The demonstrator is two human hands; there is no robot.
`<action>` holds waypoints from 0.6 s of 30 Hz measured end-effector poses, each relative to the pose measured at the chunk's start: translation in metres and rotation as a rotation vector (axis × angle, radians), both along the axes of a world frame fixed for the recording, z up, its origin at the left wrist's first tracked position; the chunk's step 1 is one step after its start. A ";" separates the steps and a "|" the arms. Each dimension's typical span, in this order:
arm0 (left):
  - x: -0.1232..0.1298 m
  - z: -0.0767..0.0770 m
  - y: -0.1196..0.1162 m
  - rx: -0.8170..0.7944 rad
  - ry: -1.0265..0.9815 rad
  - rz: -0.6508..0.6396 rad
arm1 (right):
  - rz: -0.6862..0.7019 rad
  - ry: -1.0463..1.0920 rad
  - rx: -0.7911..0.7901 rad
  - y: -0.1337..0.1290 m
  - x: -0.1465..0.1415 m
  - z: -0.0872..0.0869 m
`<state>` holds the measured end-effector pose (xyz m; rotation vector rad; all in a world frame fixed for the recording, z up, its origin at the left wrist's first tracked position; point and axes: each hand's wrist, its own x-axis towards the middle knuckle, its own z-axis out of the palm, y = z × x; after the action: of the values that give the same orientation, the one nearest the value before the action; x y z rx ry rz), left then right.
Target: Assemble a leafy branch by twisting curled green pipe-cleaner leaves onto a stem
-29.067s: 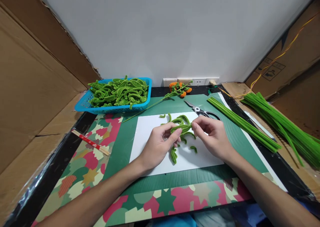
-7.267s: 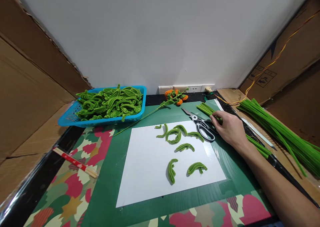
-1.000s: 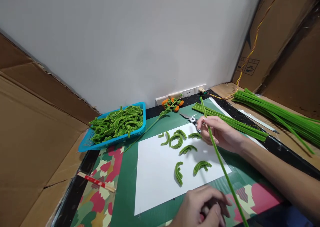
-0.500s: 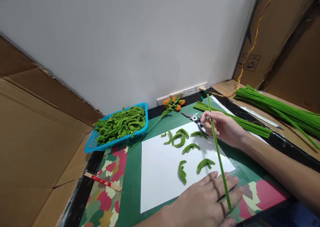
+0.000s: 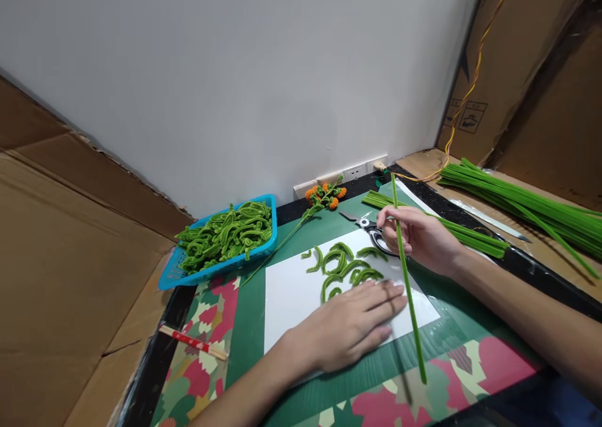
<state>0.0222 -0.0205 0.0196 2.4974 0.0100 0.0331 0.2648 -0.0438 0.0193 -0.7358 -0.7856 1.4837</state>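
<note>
Clamping a stem (image 5: pixel 409 295) in its bent fingers, the right hand (image 5: pixel 418 236) is hanging over the desk (image 5: pixel 289 213) beside the scissors (image 5: pixel 365 223), toward the right edge. The left hand (image 5: pixel 350 323) is lying palm down, fingers nearly straight, on the paper (image 5: pixel 286 301) near the front edge; its fingertips are touching the curls (image 5: pixel 353 264), or almost, I cannot tell. For good work, the palm should be pressing lightly, not flattening the curls, and the stem should be hanging clear.
</note>
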 end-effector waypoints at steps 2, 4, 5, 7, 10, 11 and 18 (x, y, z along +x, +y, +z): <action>-0.003 -0.001 0.006 0.053 0.019 0.056 | -0.002 -0.012 0.004 0.000 0.000 0.001; -0.006 -0.002 0.010 0.093 0.048 0.107 | -0.002 -0.025 0.007 0.000 0.001 0.002; -0.007 -0.003 0.011 0.107 0.067 0.128 | 0.000 -0.031 0.007 -0.001 0.001 0.002; -0.009 -0.005 0.013 0.116 0.092 0.190 | -0.005 -0.050 0.003 -0.001 0.002 0.003; -0.009 -0.006 0.009 0.072 0.047 0.327 | -0.032 -0.091 -0.002 -0.002 0.003 0.003; -0.008 -0.006 0.006 0.026 0.004 0.377 | -0.044 -0.107 -0.003 -0.002 0.003 0.003; 0.006 0.002 -0.039 -1.004 -0.139 0.624 | -0.114 -0.225 0.026 0.000 0.001 -0.001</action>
<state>0.0286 -0.0591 0.0213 1.4081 0.5935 0.3634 0.2654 -0.0434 0.0179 -0.9236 -0.9151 1.3002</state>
